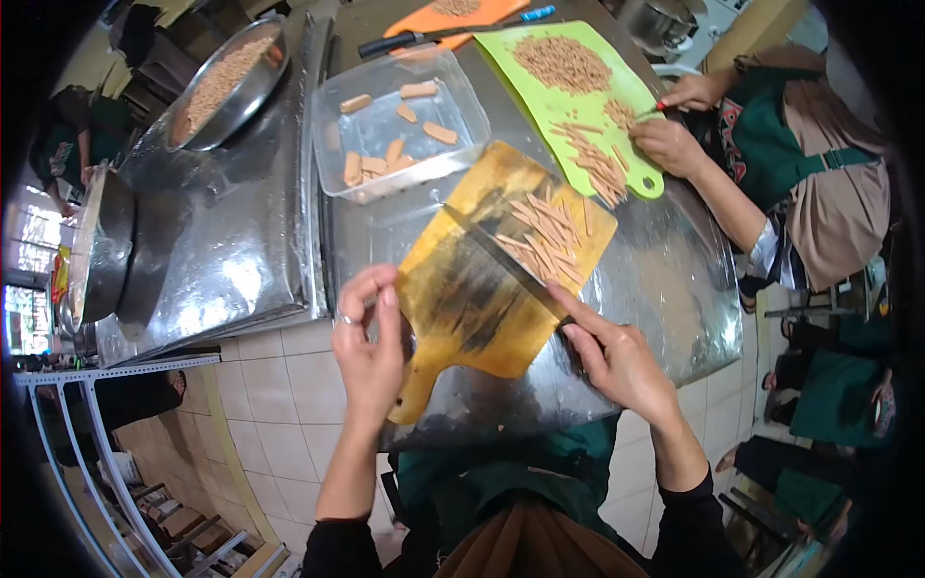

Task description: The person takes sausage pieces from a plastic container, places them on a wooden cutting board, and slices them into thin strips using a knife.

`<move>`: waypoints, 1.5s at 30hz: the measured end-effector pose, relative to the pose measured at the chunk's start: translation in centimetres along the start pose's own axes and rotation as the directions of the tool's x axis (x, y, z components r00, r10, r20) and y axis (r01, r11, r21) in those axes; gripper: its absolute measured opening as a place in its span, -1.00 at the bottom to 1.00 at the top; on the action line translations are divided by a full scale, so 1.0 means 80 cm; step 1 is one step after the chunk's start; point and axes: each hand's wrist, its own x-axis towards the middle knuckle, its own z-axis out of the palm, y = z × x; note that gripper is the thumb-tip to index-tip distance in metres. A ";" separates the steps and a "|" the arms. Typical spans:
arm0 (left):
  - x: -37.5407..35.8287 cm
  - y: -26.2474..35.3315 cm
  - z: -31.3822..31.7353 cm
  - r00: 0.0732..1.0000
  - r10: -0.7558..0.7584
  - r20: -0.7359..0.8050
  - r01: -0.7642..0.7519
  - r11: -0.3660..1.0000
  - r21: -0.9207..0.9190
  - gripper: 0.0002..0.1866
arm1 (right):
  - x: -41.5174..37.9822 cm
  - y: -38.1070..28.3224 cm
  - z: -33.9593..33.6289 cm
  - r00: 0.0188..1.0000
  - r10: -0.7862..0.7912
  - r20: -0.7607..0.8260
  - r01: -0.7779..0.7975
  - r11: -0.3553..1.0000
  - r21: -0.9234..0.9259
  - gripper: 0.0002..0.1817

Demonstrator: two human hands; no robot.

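Note:
My right hand [617,356] grips a kitchen knife [506,258] by its dark handle, index finger along the top of the blade. The blade lies slantwise over a worn yellow wooden cutting board [434,289]. Against its right side rests a pile of thin sausage strips [549,236]. My left hand [368,332], with a ring on one finger, is held at the board's left edge above its handle. Its fingers are loosely bent, and I see nothing in them. Beyond the board stands a clear plastic container [328,144] with several sausage pieces [440,133] inside.
At right, a co-worker's hands [674,144] cut sausage on a green cutting board [506,58] holding chopped bits and strips. An orange board [409,24] and a black-handled knife [390,42] lie at the back. A metal bowl [275,72] of chopped pieces stands on the left table.

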 end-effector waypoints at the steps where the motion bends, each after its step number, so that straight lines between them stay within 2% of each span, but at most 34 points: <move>1: 0.023 -0.002 -0.006 0.998 0.056 0.002 -0.056 0.994 0.090 -0.81 | 0.006 0.004 -0.004 1.000 0.023 -0.003 -0.023 0.998 0.063 -0.43; 3: 0.076 0.011 -0.007 0.993 0.116 0.011 -0.116 0.983 0.142 -0.75 | 0.015 0.014 -0.008 0.997 0.077 -0.001 -0.076 0.979 0.189 -0.44; 5: 0.135 0.019 -0.009 0.988 0.086 0.130 -0.122 0.947 0.298 -0.71 | 0.017 0.011 -0.015 0.993 0.119 -0.005 -0.114 0.958 0.265 -0.45; 7: 0.198 0.006 0.003 0.960 0.131 0.248 -0.228 0.878 0.420 -0.62 | 0.015 0.011 -0.017 0.992 0.125 -0.030 -0.111 0.950 0.293 -0.44; 9: 0.268 -0.034 0.028 0.905 0.260 0.336 -0.399 0.790 0.465 -0.59 | 0.010 0.007 -0.021 0.990 0.134 -0.042 -0.113 0.939 0.324 -0.44; 10: 0.296 -0.046 0.043 0.879 0.259 0.401 -0.449 0.734 0.510 -0.59 | 0.007 0.005 -0.023 0.989 0.139 -0.048 -0.114 0.934 0.338 -0.44; 11: 0.319 -0.054 0.056 0.850 0.252 0.464 -0.498 0.672 0.548 -0.58 | 0.004 0.005 -0.024 0.989 0.138 -0.054 -0.111 0.930 0.349 -0.44; 14: 0.363 -0.071 0.095 0.836 0.030 0.548 -0.444 0.624 0.643 -0.58 | -0.006 0.004 -0.028 0.984 0.169 -0.062 -0.133 0.912 0.388 -0.43; 17: 0.388 -0.098 0.113 0.813 0.026 0.582 -0.489 0.572 0.658 -0.69 | -0.016 0.008 -0.031 0.982 0.183 -0.055 -0.145 0.900 0.411 -0.42; 20: 0.386 -0.093 0.122 0.803 0.033 0.595 -0.542 0.458 0.705 -0.73 | -0.019 0.013 -0.031 0.982 0.173 -0.077 -0.128 0.905 0.406 -0.43; 23: 0.376 -0.093 0.127 0.831 0.055 0.553 -0.517 0.440 0.734 -0.72 | -0.024 0.016 -0.028 0.982 0.172 -0.075 -0.127 0.902 0.413 -0.43; 26: 0.371 -0.083 0.125 0.856 -0.044 0.515 -0.390 0.598 0.700 -0.64 | -0.028 0.018 -0.023 0.983 0.169 -0.068 -0.127 0.904 0.408 -0.43; 29: 0.367 -0.080 0.114 0.865 -0.089 0.493 -0.257 0.765 0.590 -0.65 | -0.031 0.015 -0.022 0.986 0.150 -0.067 -0.109 0.903 0.416 -0.43; 32: 0.351 -0.058 0.091 0.867 0.064 0.494 -0.317 0.837 0.447 -0.68 | -0.037 0.010 -0.023 0.987 0.140 -0.077 -0.094 0.897 0.431 -0.43; 35: 0.332 -0.032 0.058 0.690 -0.004 0.724 -0.257 0.933 0.251 -0.71 | -0.045 0.009 -0.026 0.986 0.145 -0.086 -0.091 0.887 0.452 -0.43; 37: 0.286 0.009 0.037 0.593 -0.055 0.804 -0.160 0.970 0.184 -0.70 | -0.048 0.010 -0.030 0.984 0.156 -0.089 -0.098 0.880 0.465 -0.43; 39: 0.237 0.046 0.029 0.511 -0.158 0.845 -0.254 0.911 0.324 -0.82 | -0.051 0.012 -0.033 0.981 0.174 -0.086 -0.113 0.873 0.475 -0.43; 41: 0.186 0.064 0.031 0.417 -0.288 0.862 -0.286 0.859 0.425 -0.79 | -0.050 0.013 -0.033 0.978 0.191 -0.083 -0.127 0.866 0.484 -0.43; 43: 0.156 0.047 0.035 0.361 -0.296 0.884 -0.325 0.849 0.417 -0.76 | -0.047 0.012 -0.031 0.978 0.194 -0.081 -0.131 0.864 0.486 -0.42; 45: 0.152 0.032 0.037 0.388 -0.246 0.888 -0.384 0.833 0.399 -0.71 | -0.045 0.011 -0.029 0.979 0.187 -0.081 -0.125 0.867 0.482 -0.42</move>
